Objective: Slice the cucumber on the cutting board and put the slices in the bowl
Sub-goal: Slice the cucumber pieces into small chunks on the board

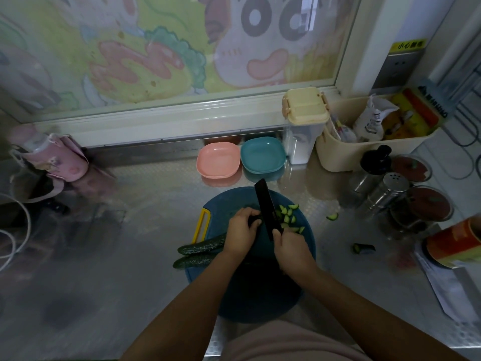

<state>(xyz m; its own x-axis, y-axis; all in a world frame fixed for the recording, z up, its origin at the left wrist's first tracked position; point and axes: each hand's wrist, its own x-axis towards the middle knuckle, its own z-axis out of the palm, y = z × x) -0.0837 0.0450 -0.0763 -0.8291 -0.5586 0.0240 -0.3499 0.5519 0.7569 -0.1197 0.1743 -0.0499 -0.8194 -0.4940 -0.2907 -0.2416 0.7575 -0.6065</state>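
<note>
Slicing at frame centre: right hand [291, 246] is clamping its fingers round the handle of the black knife [265, 204], and left hand [242, 227] is curling its fingers over the cucumber piece [254, 219] at the blade. Slices [287, 216] are piling right of the blade on the cutting board [260, 295]. Two cucumber lengths [201, 247] are waiting at its left edge. Judgement: this step is calling for tucked fingertips and a vertical blade (a stray piece [332, 216] is lying off-board, right). The pink bowl [218, 159] and teal bowl [261, 155] are sitting empty, upper centre.

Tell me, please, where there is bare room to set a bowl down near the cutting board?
The widest bare stretch of counter lies left of the cutting board, bordered by the pink bottle. A narrower strip runs between the board and the pink bowl. The right side is crowded with jars, a shaker and stray cucumber pieces.
</note>
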